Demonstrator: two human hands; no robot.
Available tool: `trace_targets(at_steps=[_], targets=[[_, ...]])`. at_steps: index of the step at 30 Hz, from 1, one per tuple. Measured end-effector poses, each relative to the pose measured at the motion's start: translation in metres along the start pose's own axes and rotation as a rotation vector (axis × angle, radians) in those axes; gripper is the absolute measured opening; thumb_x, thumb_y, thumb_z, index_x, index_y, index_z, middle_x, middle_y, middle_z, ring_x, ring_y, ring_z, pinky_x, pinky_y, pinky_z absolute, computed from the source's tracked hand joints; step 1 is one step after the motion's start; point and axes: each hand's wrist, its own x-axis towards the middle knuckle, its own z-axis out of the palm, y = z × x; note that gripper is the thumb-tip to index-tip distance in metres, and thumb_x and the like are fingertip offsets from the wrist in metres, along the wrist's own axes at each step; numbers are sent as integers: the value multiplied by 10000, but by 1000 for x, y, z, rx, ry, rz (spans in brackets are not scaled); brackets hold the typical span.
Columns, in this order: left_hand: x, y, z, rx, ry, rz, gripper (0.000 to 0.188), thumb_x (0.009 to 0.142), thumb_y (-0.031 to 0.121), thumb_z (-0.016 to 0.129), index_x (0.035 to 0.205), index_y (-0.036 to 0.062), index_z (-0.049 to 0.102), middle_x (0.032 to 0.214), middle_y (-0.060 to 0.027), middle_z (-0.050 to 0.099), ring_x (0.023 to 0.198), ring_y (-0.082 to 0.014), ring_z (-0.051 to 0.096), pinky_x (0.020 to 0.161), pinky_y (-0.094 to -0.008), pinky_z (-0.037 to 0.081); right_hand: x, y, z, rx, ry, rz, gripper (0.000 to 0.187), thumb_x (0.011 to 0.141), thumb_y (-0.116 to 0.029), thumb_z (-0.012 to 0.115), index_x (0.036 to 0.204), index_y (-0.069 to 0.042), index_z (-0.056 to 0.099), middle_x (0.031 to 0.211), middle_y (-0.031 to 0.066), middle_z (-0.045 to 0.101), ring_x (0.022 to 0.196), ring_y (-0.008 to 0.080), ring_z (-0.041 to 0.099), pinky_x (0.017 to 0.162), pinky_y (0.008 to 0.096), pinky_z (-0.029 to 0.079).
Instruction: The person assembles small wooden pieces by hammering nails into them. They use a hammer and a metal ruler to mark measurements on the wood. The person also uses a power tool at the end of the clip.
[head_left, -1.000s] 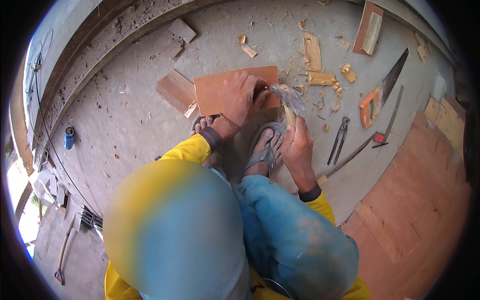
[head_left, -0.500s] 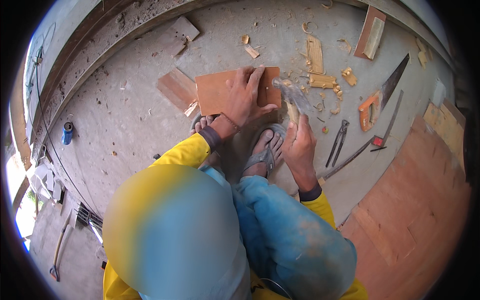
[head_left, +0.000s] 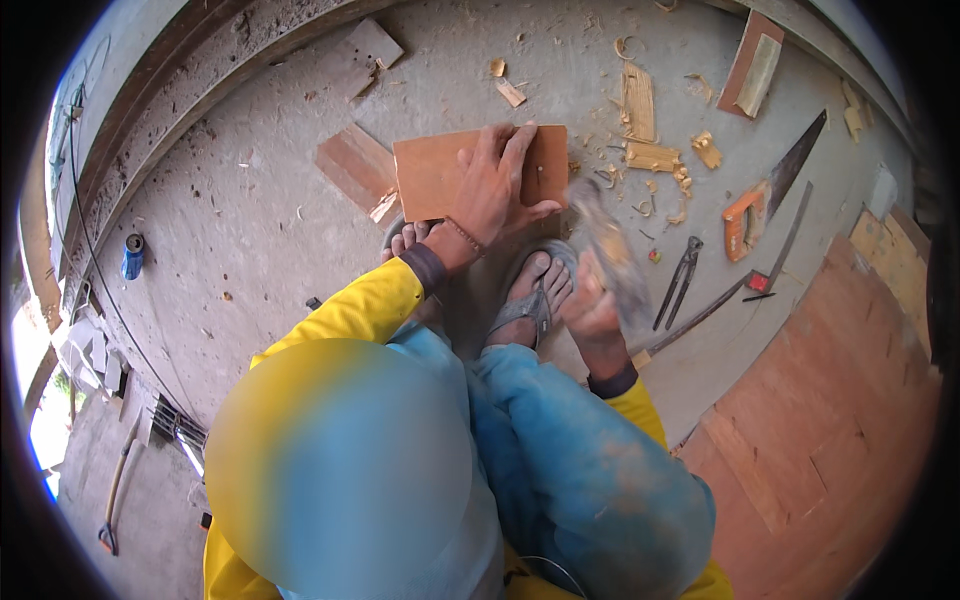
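A reddish-brown plywood piece point(head_left: 425, 172) is in front of my feet. My left hand point(head_left: 487, 190) presses across it, fingers reaching its far edge and thumb at the near right corner. A small pale spot, perhaps a nail head, shows right of those fingers. My right hand point(head_left: 592, 308) is closed around a hammer point(head_left: 612, 245), smeared by motion. The hammer's head is just off the board's right corner, apart from the small spot.
Pincers point(head_left: 682, 280), a handsaw point(head_left: 745, 222) with an orange handle and a thin metal bar point(head_left: 712, 310) lie to the right. Wood shavings point(head_left: 640, 105) and offcuts point(head_left: 358, 172) are scattered about. A large plywood sheet point(head_left: 800, 420) is at lower right, a blue can point(head_left: 133, 258) at left.
The hammer has swung away from the board, toward me and to the right, with my right hand lower. My left hand stays on the board.
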Motion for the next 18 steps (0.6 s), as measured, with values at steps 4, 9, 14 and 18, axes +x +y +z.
trace_targets(at_steps=[4, 9, 14, 18], targets=[[-1, -3, -5, 17, -2, -26, 1073, 622, 428, 922, 1492, 64, 409, 1328, -159, 484, 1235, -333, 496, 945, -480, 398, 18, 4, 17, -11, -170, 164, 344, 941, -69, 577, 1252, 72, 533, 989, 271, 659, 823, 465, 681, 695, 503, 564], [-2, -4, -3, 13, 7, -17, 1081, 621, 415, 925, 1500, 62, 404, 1327, -160, 486, 1242, -336, 491, 956, -478, 395, 15, 1, 7, -54, -135, 4, 360, 955, -61, 563, 1297, 41, 516, 1014, 289, 656, 841, 471, 673, 700, 499, 554], [-4, -9, -5, 5, 21, -13, 1075, 608, 375, 932, 1499, 77, 409, 1337, -177, 495, 1236, -348, 500, 958, -487, 404, 29, -12, 8, 75, -182, 206, 314, 977, -73, 550, 1261, 56, 509, 968, 304, 657, 822, 489, 660, 694, 523, 539], [-1, -4, -1, -5, 13, -42, 1074, 615, 384, 930, 1502, 76, 407, 1338, -172, 495, 1235, -347, 500, 960, -491, 400, 9, 4, 15, 40, 2, 28, 301, 984, -80, 547, 1249, 59, 506, 949, 315, 649, 793, 503, 649, 677, 539, 520]])
